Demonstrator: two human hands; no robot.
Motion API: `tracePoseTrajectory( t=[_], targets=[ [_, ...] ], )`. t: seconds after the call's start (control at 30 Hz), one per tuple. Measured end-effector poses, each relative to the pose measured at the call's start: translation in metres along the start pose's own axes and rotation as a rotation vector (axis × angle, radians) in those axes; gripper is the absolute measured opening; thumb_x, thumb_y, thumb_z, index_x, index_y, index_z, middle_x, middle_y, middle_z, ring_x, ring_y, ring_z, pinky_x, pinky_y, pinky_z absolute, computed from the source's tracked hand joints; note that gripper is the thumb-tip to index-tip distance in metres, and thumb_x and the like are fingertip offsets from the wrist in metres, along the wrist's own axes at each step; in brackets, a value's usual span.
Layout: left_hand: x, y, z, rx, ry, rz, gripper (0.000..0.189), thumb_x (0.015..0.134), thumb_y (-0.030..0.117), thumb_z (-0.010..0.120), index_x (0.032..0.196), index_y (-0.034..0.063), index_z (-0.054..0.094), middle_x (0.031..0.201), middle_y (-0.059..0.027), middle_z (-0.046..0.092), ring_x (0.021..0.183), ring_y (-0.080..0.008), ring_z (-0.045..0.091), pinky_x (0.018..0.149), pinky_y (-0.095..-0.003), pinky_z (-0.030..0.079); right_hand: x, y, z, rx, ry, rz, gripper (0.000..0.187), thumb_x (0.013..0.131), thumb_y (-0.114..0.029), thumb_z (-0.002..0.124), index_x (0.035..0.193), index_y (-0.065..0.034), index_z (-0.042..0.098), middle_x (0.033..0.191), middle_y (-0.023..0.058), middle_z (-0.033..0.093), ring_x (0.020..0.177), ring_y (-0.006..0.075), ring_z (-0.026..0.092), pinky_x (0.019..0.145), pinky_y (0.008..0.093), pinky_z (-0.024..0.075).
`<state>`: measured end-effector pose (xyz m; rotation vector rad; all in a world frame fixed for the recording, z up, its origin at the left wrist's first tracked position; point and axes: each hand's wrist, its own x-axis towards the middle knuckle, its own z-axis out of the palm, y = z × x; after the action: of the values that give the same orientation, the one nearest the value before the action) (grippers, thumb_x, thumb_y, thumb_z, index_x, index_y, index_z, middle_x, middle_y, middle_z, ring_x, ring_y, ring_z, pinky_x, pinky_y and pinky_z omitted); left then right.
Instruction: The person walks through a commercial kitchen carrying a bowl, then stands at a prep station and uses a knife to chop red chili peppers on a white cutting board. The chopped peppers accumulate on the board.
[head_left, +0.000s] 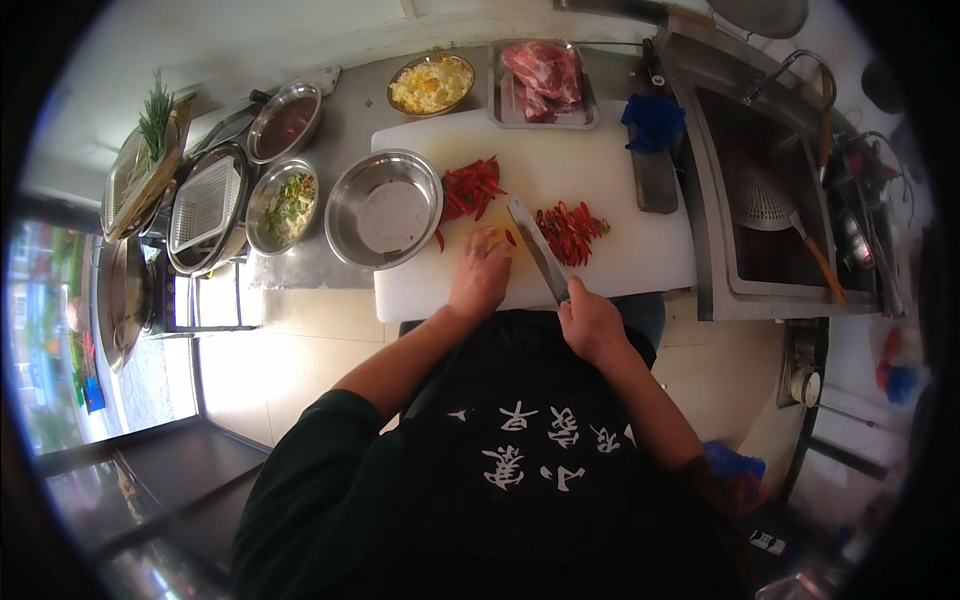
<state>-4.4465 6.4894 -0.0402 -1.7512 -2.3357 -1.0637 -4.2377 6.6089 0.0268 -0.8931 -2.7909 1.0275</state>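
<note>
A large white cutting board (420, 289) lies before me. My right hand (592, 322) grips the handle of a cleaver (541, 251), its blade slanting up and to the left across the board. Just left of the blade, my left hand (482, 274) rests on the board with its fingers bent. A small piece of red chili (510, 237) shows at its fingertips; whether the fingers pinch it is hidden. Beyond that hand is a pile of whole red chilies (472, 187). Sliced red chilies (574, 236) form a heap right of the blade.
An empty steel bowl (386, 210) overlaps the board's left edge. Raw meat (544, 71) sits in a metal tray (499, 116) at the back. A blue cloth (652, 121) covers part of a dark block (655, 184). The sink (716, 296) adjoins on the right.
</note>
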Motion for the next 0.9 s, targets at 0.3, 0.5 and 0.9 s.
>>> tracePoseTrajectory(
  t=[0.3, 0.5, 0.9],
  targets=[
    [-0.025, 0.005, -0.017, 0.15, -0.038, -0.221, 0.042, 0.09, 0.017, 0.065, 0.126, -0.0033, 0.058, 0.144, -0.0317, 0.042, 0.135, -0.0526, 0.038, 0.113, -0.0573, 0.035, -0.014, 0.007, -0.002, -0.001, -0.055, 0.021, 0.021, 0.095, -0.02, 0.057, 0.103, -0.0027, 0.049, 0.082, 0.0264, 0.065, 0.082, 0.049, 0.063, 0.073, 0.0593, 0.0478],
    [-0.006, 0.039, 0.02, 0.167, -0.248, -0.049, 0.04, 0.093, 0.014, 0.06, 0.129, -0.004, 0.057, 0.145, -0.0322, 0.046, 0.133, -0.0488, 0.044, 0.115, -0.0542, 0.036, -0.021, 0.026, -0.013, -0.051, 0.044, 0.03, 0.02, 0.094, -0.019, 0.057, 0.104, -0.0052, 0.048, 0.081, 0.0248, 0.067, 0.082, 0.0485, 0.064, 0.071, 0.0592, 0.0489],
    [0.036, 0.012, 0.001, -0.037, 0.026, 0.102, 0.017, 0.081, -0.004, 0.059, 0.097, 0.0024, 0.063, 0.106, -0.0185, 0.062, 0.103, -0.0404, 0.057, 0.088, -0.0472, 0.049, -0.034, -0.008, -0.035, -0.086, -0.055, 0.002, 0.02, 0.093, -0.017, 0.055, 0.106, -0.003, 0.05, 0.081, 0.0224, 0.068, 0.081, 0.0458, 0.066, 0.071, 0.0566, 0.0506]
  ],
)
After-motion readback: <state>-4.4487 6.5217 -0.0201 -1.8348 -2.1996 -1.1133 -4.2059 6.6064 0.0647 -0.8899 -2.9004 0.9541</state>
